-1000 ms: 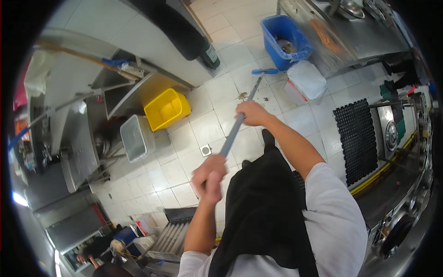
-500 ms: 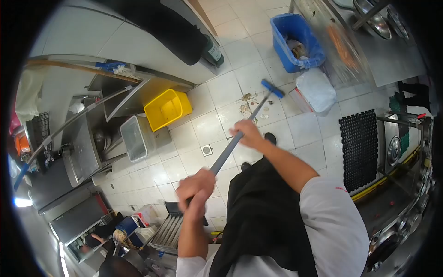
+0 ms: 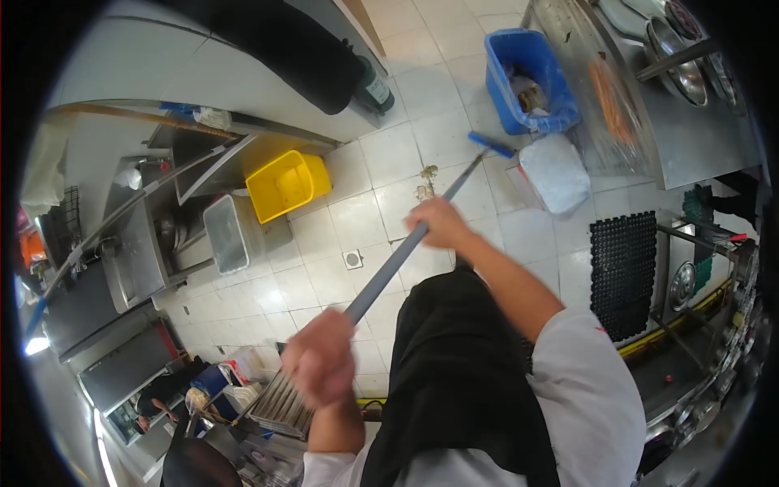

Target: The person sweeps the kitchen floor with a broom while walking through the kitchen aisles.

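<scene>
A broom with a long grey handle (image 3: 388,274) slants across the floor, its blue head (image 3: 491,145) resting on the tiles near the bin. My left hand (image 3: 319,355), blurred by motion, is closed round the upper end of the handle. Farther down the same handle, my right hand (image 3: 438,223) is wrapped around it. Food scraps (image 3: 426,183) lie on the white tiles to the left of the broom head. Part of the debris area is hidden behind my right hand and the handle.
A blue bin (image 3: 505,85) with rubbish inside and a white bag (image 3: 556,173) stand right of the broom head. Yellow (image 3: 304,172) and grey (image 3: 223,237) tubs line the left side. A black mat (image 3: 622,276) lies right. Another person (image 3: 195,463) is at lower left.
The broom head has moved slightly right and up, closer to the blue bin. My left hand has shifted left and down with the handle's upper end. Fewer scraps show beside the handle.
</scene>
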The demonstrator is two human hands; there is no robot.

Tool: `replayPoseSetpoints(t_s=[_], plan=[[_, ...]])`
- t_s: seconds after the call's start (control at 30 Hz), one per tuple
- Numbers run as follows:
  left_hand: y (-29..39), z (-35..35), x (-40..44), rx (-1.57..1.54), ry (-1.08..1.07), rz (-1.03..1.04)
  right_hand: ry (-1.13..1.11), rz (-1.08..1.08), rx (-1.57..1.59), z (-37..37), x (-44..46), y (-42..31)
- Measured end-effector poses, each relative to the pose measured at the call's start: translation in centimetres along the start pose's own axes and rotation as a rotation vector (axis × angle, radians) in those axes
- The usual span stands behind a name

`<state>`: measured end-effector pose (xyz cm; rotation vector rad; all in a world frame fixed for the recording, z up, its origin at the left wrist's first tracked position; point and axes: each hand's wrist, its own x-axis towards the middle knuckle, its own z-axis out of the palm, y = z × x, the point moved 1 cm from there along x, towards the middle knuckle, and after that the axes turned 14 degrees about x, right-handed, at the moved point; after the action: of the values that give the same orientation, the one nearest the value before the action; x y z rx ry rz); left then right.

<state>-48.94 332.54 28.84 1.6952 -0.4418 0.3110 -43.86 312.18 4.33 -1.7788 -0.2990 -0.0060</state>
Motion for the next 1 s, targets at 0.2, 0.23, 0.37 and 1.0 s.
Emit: replayPoseSetpoints(t_s=[0.2, 0.23, 0.37, 1.0], plan=[[-2.9, 5.4, -0.7, -0.281, -0.222, -0.226, 0.174, 0.0, -0.173, -2.8, -3.2, 5.8], [-1.1, 4.7, 0.1, -0.193, -0.293, -0.179, 0.193, -0.028, 0.023, -1.4, -2.8, 4.5], [4.7, 0.8, 3.6, -0.06, -0.363, -0.144, 0.239, -0.044, 0.19, 5.2, -0.5, -1.4], [-1.0, 3.7, -2.9, 0.17, -0.019, 0.071, 0.294, -0.041, 0.052, 7.7, 2.5, 3.9]])
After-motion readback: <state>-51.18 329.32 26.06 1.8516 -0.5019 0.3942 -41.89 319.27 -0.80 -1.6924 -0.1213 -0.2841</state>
